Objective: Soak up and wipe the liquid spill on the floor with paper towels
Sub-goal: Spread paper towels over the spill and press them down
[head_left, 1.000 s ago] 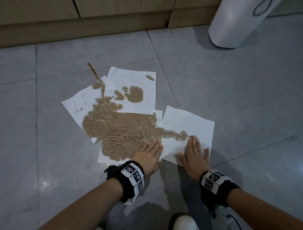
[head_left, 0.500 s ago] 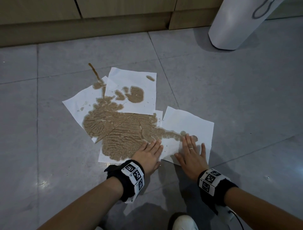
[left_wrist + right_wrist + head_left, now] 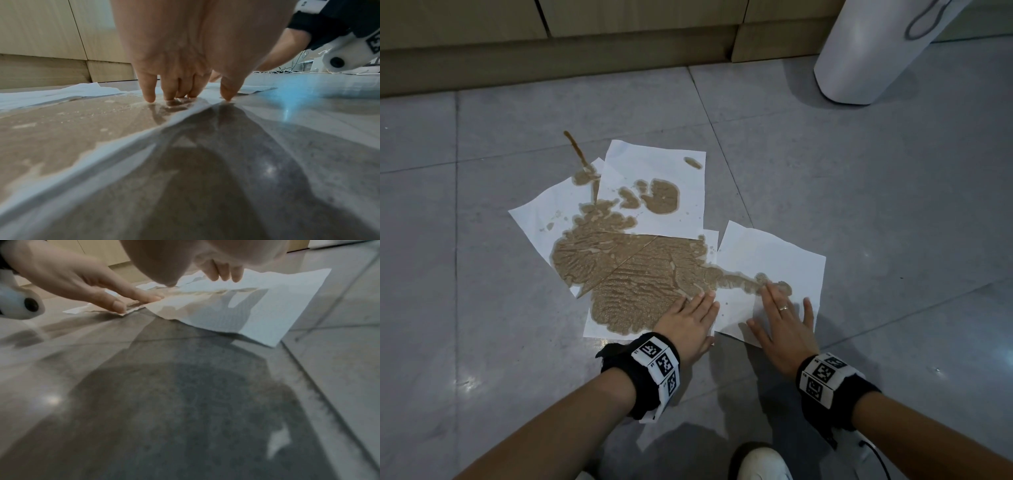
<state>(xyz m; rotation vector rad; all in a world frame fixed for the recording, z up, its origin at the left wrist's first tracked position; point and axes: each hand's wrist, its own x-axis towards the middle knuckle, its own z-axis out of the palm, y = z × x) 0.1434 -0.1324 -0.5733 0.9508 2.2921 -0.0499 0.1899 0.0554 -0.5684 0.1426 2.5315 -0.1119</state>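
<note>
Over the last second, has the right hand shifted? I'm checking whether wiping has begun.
Yes. The right hand slid slightly left across its paper towel, toward the left hand; that towel's far corners stayed put.

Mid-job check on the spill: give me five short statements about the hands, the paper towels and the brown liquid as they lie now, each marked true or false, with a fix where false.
1. Both hands lie flat on paper towels. True: the left hand and right hand press down with straight fingers.
2. The rightmost towel is soaked all over. False: it is mostly white, with one brown streak.
3. A thin brown trail lies uncovered on the floor beyond the towels. True.
4. The left hand holds a crumpled towel. False: it holds nothing; it presses on the soaked near towel.
5. The right hand wears a ring. True.
</note>
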